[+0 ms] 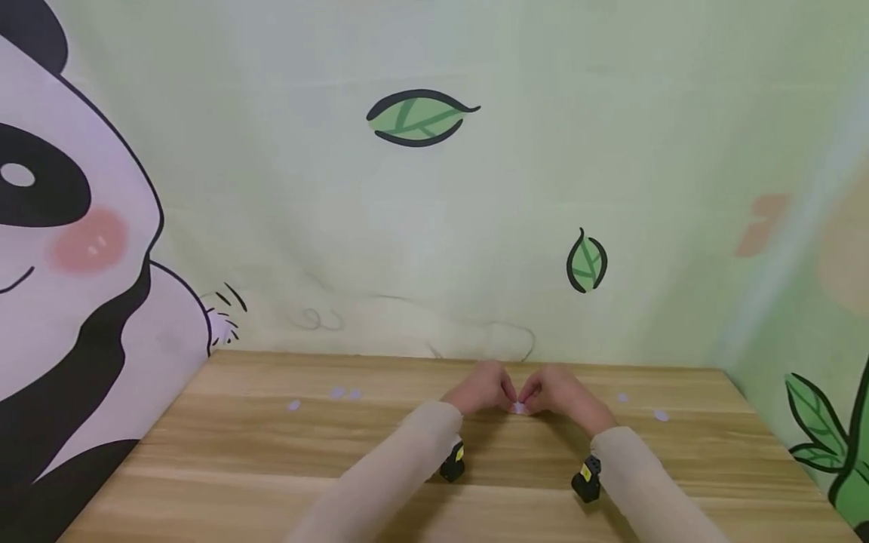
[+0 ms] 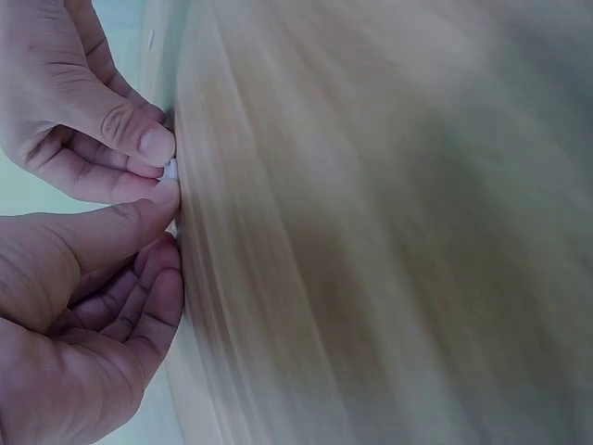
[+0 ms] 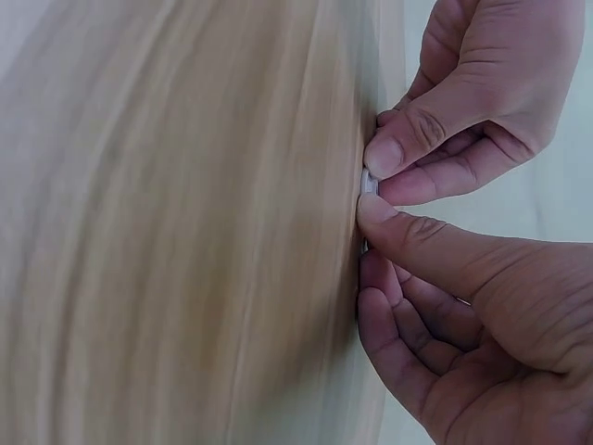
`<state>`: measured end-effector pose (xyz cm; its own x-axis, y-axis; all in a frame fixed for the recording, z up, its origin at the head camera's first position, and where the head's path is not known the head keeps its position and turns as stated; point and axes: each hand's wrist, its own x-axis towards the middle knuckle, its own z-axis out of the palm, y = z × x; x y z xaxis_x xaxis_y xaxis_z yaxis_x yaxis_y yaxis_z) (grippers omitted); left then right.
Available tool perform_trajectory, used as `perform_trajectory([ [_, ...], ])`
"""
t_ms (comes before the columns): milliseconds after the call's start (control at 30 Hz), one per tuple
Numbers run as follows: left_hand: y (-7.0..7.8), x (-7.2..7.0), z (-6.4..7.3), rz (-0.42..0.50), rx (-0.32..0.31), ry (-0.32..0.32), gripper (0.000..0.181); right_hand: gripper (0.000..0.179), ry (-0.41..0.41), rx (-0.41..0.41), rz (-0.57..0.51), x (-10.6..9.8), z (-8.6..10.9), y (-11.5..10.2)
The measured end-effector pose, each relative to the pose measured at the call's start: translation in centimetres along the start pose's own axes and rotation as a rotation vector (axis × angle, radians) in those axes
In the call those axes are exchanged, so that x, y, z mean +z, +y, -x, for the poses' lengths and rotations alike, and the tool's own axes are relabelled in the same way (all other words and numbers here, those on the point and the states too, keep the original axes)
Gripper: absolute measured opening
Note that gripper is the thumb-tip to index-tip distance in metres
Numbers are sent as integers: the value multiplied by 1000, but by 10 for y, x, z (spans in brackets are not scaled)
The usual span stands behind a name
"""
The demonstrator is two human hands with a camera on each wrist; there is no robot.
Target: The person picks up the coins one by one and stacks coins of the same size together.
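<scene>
Near the far edge of the table, my left hand (image 1: 482, 388) and right hand (image 1: 558, 392) meet fingertip to fingertip over a small white flat piece (image 1: 519, 408). Thumb and fingers of each hand pinch one side of it. In the left wrist view a bit of the white piece (image 2: 170, 171) shows between the two thumb tips, close to the tabletop. The right wrist view shows its pale edge (image 3: 370, 183) in the same gap. Fingertips cover most of the piece. The other fingers of both hands are curled inward.
On the wooden table (image 1: 271, 467), small white oval pieces lie to the left (image 1: 294, 405), with two close together (image 1: 346, 394), and to the right (image 1: 661, 415), with one farther back (image 1: 623, 397). A printed backdrop (image 1: 305, 188) stands behind the table's far edge.
</scene>
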<state>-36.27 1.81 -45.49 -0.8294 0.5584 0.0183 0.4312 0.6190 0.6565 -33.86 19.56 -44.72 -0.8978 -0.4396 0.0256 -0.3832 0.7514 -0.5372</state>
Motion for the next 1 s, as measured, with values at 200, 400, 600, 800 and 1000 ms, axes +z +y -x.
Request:
perform_trajectory([
  [200, -3, -2, 2, 9, 1, 8, 8, 8, 5, -30, -18, 1, -1, -2],
  [400, -8, -1, 7, 28, -6, -5, 9, 9, -16, -28, -26, 4, 1, -6],
  [600, -13, -3, 12, 45, 3, -1, 8, 9, -6, -51, -28, 6, 0, -13],
  [800, -12, -7, 19, 62, -13, 20, 8, 10, 1, -26, -35, 11, -2, -20],
  [1000, -10, -7, 24, 52, 33, 30, 8, 10, 2, 17, -16, 12, 0, -25],
])
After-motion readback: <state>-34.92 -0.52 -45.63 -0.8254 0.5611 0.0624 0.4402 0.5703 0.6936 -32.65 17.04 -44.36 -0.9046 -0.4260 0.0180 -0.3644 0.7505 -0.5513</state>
